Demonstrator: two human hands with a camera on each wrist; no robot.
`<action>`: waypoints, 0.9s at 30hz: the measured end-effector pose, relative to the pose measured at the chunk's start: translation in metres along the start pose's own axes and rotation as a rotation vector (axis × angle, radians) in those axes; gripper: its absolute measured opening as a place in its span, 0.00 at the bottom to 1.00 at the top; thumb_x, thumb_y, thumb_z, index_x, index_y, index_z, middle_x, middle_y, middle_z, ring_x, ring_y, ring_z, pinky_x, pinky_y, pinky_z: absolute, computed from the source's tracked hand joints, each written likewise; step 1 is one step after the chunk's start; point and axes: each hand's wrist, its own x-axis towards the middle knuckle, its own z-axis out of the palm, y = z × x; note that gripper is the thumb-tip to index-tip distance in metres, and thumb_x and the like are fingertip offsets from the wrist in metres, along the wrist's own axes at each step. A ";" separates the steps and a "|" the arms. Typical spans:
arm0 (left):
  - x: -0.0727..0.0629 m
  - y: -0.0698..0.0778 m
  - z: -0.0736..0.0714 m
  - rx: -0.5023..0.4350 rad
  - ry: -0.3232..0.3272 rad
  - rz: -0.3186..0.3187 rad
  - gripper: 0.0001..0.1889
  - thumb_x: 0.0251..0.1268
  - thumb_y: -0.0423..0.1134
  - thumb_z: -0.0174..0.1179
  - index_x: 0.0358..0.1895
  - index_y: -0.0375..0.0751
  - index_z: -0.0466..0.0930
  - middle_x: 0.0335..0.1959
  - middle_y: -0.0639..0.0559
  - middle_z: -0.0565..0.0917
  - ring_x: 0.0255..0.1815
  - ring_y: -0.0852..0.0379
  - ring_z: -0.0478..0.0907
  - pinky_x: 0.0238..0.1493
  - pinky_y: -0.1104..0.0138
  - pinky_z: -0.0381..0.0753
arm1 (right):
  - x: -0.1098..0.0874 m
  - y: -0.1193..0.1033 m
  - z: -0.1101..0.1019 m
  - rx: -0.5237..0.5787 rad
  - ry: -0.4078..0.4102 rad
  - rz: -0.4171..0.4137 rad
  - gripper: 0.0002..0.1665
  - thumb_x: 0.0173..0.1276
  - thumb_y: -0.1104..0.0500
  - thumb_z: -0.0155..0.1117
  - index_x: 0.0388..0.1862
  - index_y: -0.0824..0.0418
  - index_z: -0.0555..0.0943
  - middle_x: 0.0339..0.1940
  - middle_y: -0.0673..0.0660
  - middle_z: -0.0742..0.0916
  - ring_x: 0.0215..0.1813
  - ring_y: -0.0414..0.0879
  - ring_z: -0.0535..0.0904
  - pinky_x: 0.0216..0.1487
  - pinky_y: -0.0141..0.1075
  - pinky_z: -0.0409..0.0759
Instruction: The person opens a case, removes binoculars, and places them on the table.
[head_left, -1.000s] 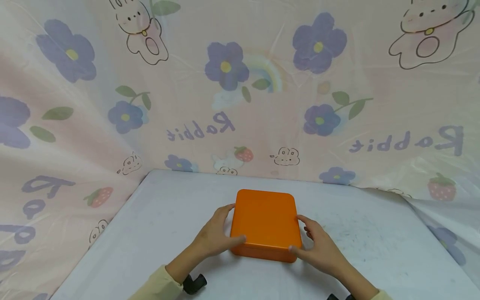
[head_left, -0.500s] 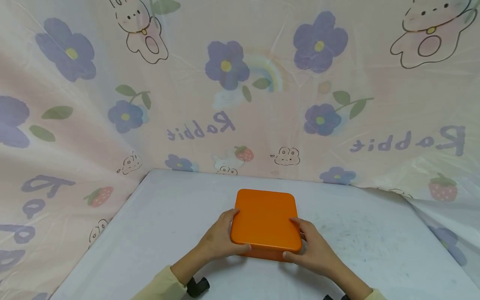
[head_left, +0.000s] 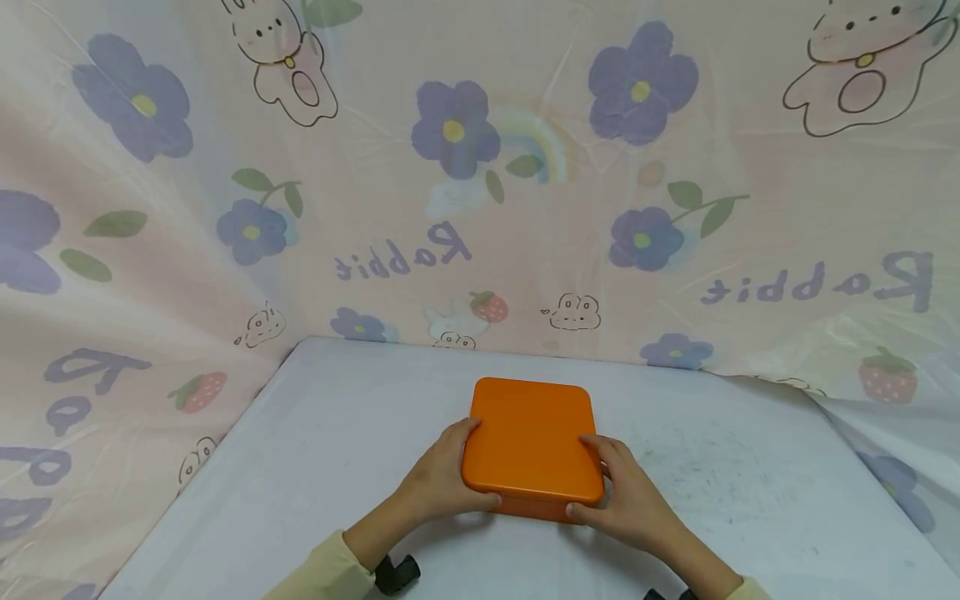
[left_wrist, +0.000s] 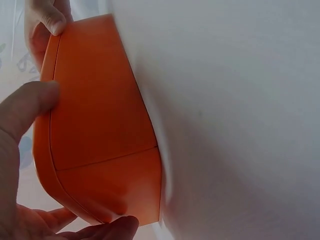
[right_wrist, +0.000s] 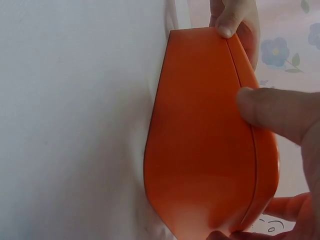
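Observation:
An orange box with rounded corners sits on the white table, its lid on top. My left hand grips its near left corner, thumb on the front face and fingers along the left side. On the opposite side, my right hand holds the near right corner the same way. A thin seam runs below the lid of the box in the left wrist view, and the left thumb lies across it. In the right wrist view the right thumb presses at that seam. The box's far side is hidden.
White cloth covers the table, with faint grey smudges to the right of the box. A patterned curtain with rabbits and flowers closes off the back and sides. Dark wrist-worn gear shows under the left wrist.
Both hands have closed in on the box's near corners: the thumbs moved onto the front face and the right fingertips slid onto the lid's right edge. The box has stayed in place.

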 end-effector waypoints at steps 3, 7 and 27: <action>0.001 -0.001 0.000 0.008 -0.002 0.004 0.56 0.38 0.60 0.74 0.73 0.48 0.55 0.71 0.48 0.65 0.63 0.53 0.70 0.66 0.51 0.72 | 0.000 0.000 0.000 -0.005 0.004 0.003 0.54 0.44 0.43 0.80 0.69 0.56 0.66 0.67 0.60 0.71 0.60 0.54 0.77 0.57 0.44 0.81; 0.001 -0.002 0.000 0.006 -0.005 0.004 0.56 0.38 0.59 0.75 0.73 0.47 0.55 0.71 0.47 0.65 0.64 0.51 0.70 0.67 0.50 0.71 | 0.001 0.000 -0.002 -0.008 0.013 -0.013 0.54 0.43 0.42 0.80 0.68 0.56 0.68 0.66 0.59 0.73 0.59 0.53 0.78 0.55 0.43 0.82; -0.001 -0.002 -0.001 -0.099 0.013 0.027 0.55 0.39 0.53 0.78 0.73 0.42 0.57 0.71 0.44 0.66 0.65 0.49 0.72 0.65 0.53 0.74 | 0.002 -0.001 -0.005 -0.028 0.013 -0.032 0.55 0.43 0.42 0.80 0.69 0.60 0.69 0.65 0.62 0.75 0.60 0.55 0.78 0.56 0.44 0.81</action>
